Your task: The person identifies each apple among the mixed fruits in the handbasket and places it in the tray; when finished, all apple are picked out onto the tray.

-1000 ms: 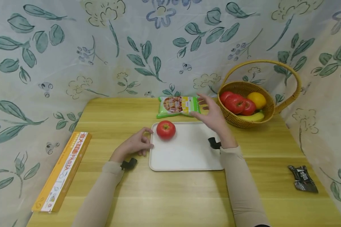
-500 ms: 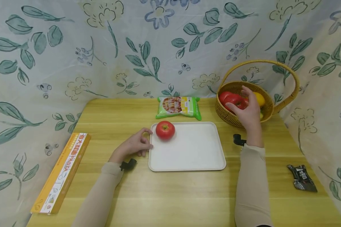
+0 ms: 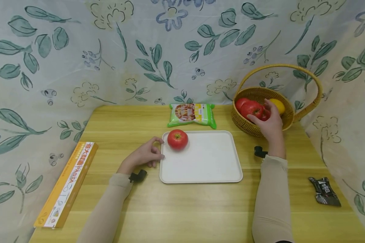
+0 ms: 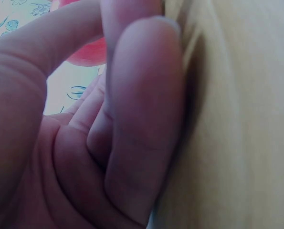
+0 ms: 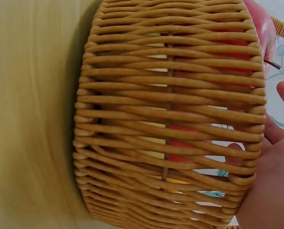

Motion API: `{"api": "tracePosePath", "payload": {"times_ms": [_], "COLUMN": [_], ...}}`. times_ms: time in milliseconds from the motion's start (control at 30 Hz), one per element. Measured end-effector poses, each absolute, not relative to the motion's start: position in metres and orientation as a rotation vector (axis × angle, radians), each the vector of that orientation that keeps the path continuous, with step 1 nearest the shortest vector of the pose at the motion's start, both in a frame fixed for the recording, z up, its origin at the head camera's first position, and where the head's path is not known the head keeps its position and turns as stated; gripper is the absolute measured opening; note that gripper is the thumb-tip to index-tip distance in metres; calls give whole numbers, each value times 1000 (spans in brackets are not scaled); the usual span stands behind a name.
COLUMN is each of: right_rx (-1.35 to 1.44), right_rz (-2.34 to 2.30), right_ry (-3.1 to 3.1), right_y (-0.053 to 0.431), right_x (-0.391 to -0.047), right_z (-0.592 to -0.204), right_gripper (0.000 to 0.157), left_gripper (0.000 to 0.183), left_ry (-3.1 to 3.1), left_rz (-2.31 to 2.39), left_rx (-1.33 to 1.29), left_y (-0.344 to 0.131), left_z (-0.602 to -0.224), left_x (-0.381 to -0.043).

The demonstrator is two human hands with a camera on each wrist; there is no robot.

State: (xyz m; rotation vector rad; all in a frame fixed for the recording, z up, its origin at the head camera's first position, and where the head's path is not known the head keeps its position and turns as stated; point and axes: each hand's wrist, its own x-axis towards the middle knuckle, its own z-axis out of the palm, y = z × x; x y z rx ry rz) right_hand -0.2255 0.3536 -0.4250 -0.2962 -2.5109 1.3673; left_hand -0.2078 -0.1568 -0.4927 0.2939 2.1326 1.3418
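In the head view my right hand [image 3: 271,125] reaches over the front rim of the wicker basket [image 3: 246,125]. Its thumb and fingers are spread around the front red apple [image 3: 251,108]. The right wrist view shows this hand [image 5: 273,176] beyond the basket's woven wall [image 5: 170,105], partly hidden by it, with a dark stem on the apple [image 5: 261,28]. My left hand [image 3: 143,153] rests at the left edge of the white tray [image 3: 205,158], index fingertip and thumb tip apart at the rim. A single red apple [image 3: 177,139] sits in the tray's upper left corner.
Other red apples and an orange [image 3: 278,106] lie in the basket, under its tall arched handle [image 3: 317,84]. A green snack bag [image 3: 191,114] lies behind the tray. A pasta box [image 3: 66,185] stands left, a small black packet [image 3: 324,191] right. Floral cloth surrounds the wooden table.
My right hand has moved right from above the snack bag to the basket, then lowered toward the front apple. My left hand and the tray have stayed in place.
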Motion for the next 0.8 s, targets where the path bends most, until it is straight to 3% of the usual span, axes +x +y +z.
{"api": "tracePosePath", "payload": {"times_ms": [800], "right_rx": [-272], "right_rz": [1238], "right_ry": [-2648], "right_y": [357], "right_x": [-231], "right_z": [-431], "right_gripper": [105], "left_gripper": [66], "left_ry": [2144], "left_rz": [1332], "left_rx": [296], "left_y": [-156], "left_z": [-492], "left_x": [-208]}}
